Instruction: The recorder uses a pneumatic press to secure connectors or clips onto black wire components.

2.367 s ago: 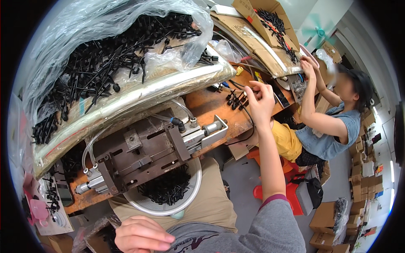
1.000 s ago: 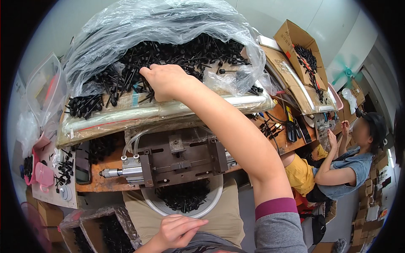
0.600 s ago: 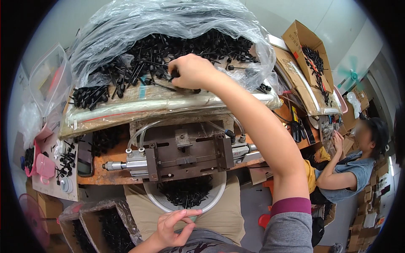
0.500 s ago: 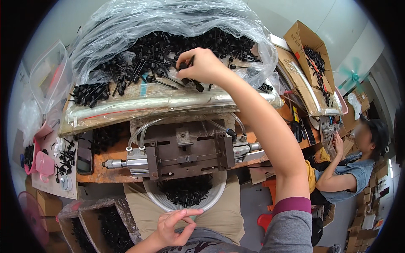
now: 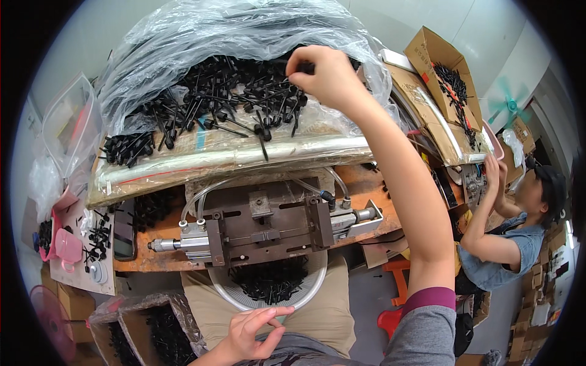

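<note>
The grey shirt's (image 5: 420,337) cuff (image 5: 431,299) is maroon, trousers (image 5: 332,314) tan.

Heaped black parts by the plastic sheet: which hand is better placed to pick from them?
Right, most likely: the right hand is at the heaped black parts, while the left hand is low, near the white basket. Whether the right holds anything is unclear.

Black parts (image 5: 210,85), each with a thin straight stem and a thicker knob, lie in a loose tangle on a cardboard surface (image 5: 229,139), pointing every which way. The heap is thick at the back, under the edge of a clear plastic sheet (image 5: 244,30), and sparser in front, where a small cluster (image 5: 262,131) sits with one stem aimed forward. Beneath the right hand (image 5: 329,73), a dark piece seems to show, though the fingers hide most of it.
</note>
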Demonstrator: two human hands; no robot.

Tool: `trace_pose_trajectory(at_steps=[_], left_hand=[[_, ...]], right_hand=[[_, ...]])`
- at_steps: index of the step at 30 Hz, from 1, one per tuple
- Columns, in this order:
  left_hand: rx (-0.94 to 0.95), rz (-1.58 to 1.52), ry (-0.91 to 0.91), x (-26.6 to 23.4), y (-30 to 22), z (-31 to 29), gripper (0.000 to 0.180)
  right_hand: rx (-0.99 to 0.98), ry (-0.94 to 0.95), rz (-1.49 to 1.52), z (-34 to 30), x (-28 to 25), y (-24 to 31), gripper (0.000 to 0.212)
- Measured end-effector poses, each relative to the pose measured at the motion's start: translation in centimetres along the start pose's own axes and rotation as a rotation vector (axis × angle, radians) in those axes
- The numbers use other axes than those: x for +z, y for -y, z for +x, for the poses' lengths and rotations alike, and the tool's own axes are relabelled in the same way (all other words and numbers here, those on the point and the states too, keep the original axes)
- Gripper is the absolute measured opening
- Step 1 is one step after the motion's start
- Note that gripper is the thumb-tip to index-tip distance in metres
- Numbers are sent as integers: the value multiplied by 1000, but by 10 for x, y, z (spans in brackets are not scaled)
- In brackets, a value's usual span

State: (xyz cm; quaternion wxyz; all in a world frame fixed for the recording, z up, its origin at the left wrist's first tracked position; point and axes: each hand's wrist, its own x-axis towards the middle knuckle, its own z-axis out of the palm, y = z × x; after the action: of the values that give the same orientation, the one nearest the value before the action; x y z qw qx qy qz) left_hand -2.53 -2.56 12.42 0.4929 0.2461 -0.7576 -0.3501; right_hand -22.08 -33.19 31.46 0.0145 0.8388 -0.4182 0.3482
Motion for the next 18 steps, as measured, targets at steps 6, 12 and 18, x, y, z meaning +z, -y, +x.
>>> trace_pose_trajectory(at_steps=[6,12,18], left_hand=[[81,101,-4,4,-7,12,70],[104,354,-102,-14,-11,22,50],[-187,205,-397,-28,-18,61,50]], right_hand=[[-214,127,-102,-9,39,14,6],[301,-215,899,-47,-9,23,9],[613,19,1223,-151,-2,87,9]])
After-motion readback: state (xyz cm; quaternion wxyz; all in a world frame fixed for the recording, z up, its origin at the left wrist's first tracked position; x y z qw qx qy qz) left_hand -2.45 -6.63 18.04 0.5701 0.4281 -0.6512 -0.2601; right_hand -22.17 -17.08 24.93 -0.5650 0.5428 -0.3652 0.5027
